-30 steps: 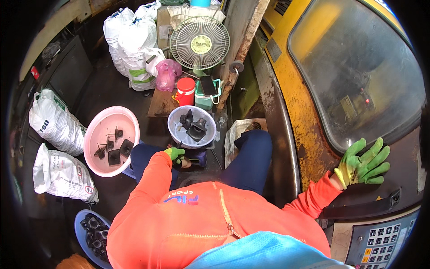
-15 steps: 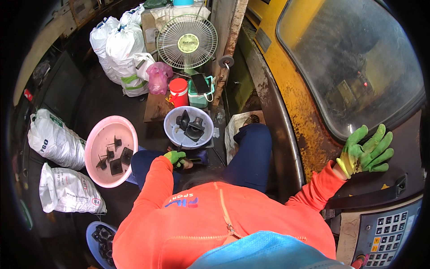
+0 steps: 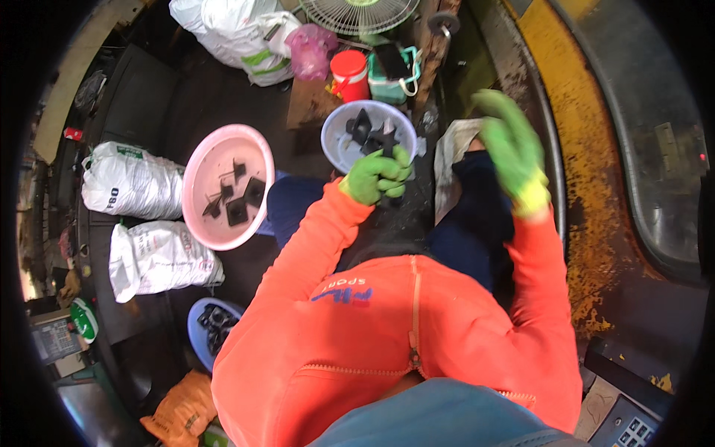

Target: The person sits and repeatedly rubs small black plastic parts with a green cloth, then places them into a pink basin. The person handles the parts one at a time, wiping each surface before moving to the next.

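Observation:
My left hand (image 3: 378,177), in a green glove, is closed round a dark elongated object (image 3: 389,145) whose kind I cannot make out. It is in front of a pale lavender basin (image 3: 332,141) that holds black moulded parts (image 3: 360,128). My right hand (image 3: 510,145), gloved in green with a yellow cuff, is raised above my right knee. Its fingers are stretched out though smeared by motion, and nothing shows in them.
Left of my legs, a pink basin (image 3: 191,179) holds several black parts. A blue basin (image 3: 196,328) with more stands nearer. White sacks (image 3: 134,182) lie farther left. A red jug (image 3: 348,74), a green basket (image 3: 387,89) and a fan (image 3: 361,13) stand ahead. A yellow machine (image 3: 588,149) rises on the right.
My right hand has come away from the machine's window, inward to above my right knee. My left hand has risen in front of the lavender basin with the dark object. The view has shifted.

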`<action>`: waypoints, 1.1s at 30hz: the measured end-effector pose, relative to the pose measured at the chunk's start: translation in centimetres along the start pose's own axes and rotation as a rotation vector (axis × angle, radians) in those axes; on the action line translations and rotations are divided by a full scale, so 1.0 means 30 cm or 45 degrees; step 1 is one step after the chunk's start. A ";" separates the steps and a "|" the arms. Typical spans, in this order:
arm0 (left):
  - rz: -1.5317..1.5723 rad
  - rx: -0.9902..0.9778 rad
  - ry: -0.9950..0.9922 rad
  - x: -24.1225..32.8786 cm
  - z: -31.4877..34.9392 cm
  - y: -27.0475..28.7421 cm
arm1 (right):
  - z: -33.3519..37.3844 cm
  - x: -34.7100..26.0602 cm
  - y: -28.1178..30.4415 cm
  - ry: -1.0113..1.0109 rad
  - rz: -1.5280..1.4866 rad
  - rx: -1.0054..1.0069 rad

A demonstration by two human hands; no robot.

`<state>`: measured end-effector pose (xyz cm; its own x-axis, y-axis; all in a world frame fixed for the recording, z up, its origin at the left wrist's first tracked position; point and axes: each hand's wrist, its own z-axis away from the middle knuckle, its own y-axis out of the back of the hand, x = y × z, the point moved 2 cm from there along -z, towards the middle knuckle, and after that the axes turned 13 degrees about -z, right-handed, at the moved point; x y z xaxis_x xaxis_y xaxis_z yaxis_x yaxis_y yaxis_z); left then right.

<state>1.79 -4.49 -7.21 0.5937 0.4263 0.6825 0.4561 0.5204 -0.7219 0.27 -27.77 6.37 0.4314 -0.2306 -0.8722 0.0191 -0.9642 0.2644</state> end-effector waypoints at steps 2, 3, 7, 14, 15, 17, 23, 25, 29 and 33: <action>-0.028 -0.035 -0.030 0.010 -0.029 -0.056 | -0.034 0.144 -0.174 -0.341 -0.443 -0.375; -0.049 0.001 0.048 0.010 -0.044 -0.067 | -0.043 0.198 -0.244 -0.567 -0.582 -0.510; -0.323 0.125 0.022 0.087 -0.075 0.033 | -0.104 0.322 -0.368 -0.782 -1.121 -0.422; -1.574 0.969 0.263 0.251 -0.173 0.620 | -0.243 0.441 -0.129 -0.571 -1.209 0.499; -1.568 0.977 0.440 0.218 -0.196 0.694 | -0.240 0.455 -0.141 -0.639 -1.130 0.473; -2.149 0.974 0.584 0.133 -0.266 0.792 | -0.225 0.479 -0.198 -0.853 -0.989 0.297; -2.212 1.227 0.298 0.085 -0.324 0.781 | -0.192 0.540 -0.321 -1.111 -0.941 0.114; -2.273 1.220 -0.067 0.162 -0.319 0.664 | -0.200 0.560 -0.321 -1.185 -0.890 0.069; -2.505 0.961 -1.284 0.262 -0.262 0.331 | -0.220 0.549 -0.332 -1.154 -1.394 0.243; -2.529 0.474 -1.704 0.254 -0.237 0.109 | -0.247 0.497 -0.284 -0.881 -1.365 0.308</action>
<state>12.52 -4.81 -5.20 -0.8308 -0.5560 0.0264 -0.4612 0.7141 0.5267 13.21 -22.03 -5.83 -0.2515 0.7162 -0.6510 -0.1311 -0.6917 -0.7102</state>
